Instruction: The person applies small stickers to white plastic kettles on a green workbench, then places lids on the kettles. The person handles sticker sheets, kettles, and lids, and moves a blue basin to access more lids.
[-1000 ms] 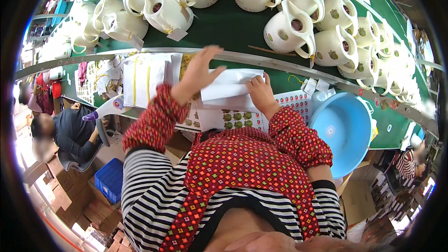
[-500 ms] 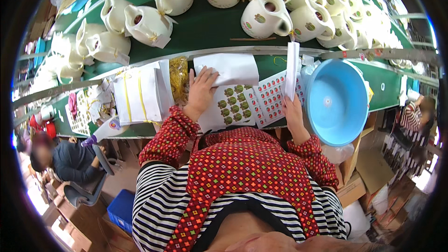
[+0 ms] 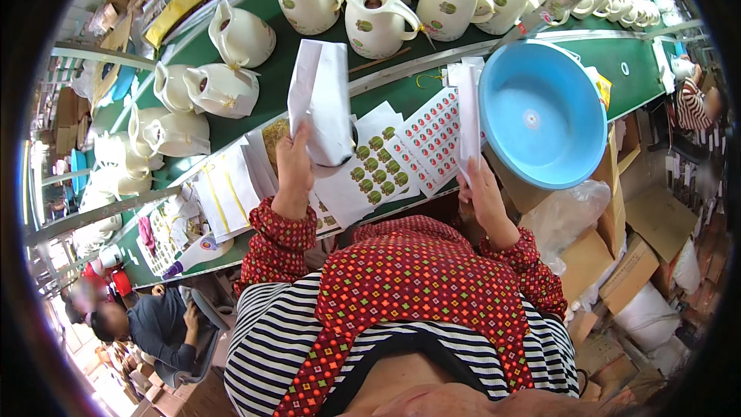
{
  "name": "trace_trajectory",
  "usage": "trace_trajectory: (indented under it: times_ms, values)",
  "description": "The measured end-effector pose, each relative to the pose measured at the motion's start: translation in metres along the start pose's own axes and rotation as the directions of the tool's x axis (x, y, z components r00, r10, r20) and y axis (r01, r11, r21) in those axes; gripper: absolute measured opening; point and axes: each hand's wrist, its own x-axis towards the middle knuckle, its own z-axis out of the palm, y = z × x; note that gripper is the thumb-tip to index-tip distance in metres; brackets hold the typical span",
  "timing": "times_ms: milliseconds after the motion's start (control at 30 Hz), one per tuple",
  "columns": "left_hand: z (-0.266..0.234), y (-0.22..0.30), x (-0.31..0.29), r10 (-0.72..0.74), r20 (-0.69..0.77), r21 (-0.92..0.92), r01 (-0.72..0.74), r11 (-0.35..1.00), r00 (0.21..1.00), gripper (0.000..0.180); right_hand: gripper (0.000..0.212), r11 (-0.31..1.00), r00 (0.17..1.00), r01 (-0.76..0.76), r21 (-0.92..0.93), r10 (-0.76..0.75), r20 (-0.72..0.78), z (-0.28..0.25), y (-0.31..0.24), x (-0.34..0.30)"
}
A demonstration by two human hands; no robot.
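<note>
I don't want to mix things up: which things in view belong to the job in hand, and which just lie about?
Seemingly in the job:
folded white paper, in the left hand
narrow white paper, in the right hand
green-motif sheet
red-motif sheet
white jugs, bearing similar motifs

Apparently just lying about:
blue basin
clear plastic bag
cardboard boxes

Cream pitchers [image 3: 376, 33] on a green table [image 3: 641, 81], blue basin [image 3: 544, 139], cardboard boxes [image 3: 629, 272] lower right

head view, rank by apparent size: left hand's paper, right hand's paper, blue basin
Largest to smallest:
1. Blue basin
2. White paper in left hand
3. Narrower white paper in right hand
</note>
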Motion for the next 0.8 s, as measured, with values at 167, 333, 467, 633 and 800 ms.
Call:
trace_trajectory:
  times_ms: [167, 333, 467, 633, 800]
  values:
    - [0.080, -0.025, -0.037, -0.050, 0.345, 0.248, -0.040, 0.968, 0.937, 0.037, 0.050, 0.969, 0.969, 0.246, 0.002, -0.246, 0.033, 0.003, 0.008, -0.006]
    - [0.147, -0.135, -0.127, -0.278, 0.662, 0.324, 0.068, 0.943, 0.696, 0.035, 0.061, 0.749, 0.785, 0.570, -0.338, -0.617, -0.043, -0.013, 0.064, -0.025]
    - [0.168, -0.195, -0.138, -0.446, 0.840, 0.542, -0.439, 0.717, 0.310, 0.042, 0.038, 0.860, 0.791, 0.496, -0.116, -0.503, -0.349, -0.066, 0.095, -0.077]
    - [0.229, -0.146, -0.253, -0.664, 0.726, 0.512, -0.505, 0.695, -0.178, 0.046, 0.028, 0.840, 0.343, 0.511, -0.181, -0.392, -0.854, -0.109, 0.136, -0.184]
    - [0.256, -0.189, -0.284, -0.803, 0.532, 0.593, -0.559, 0.580, -0.268, 0.035, 0.033, 0.850, -0.190, 0.525, 0.035, 0.157, -0.969, -0.132, 0.231, -0.330]
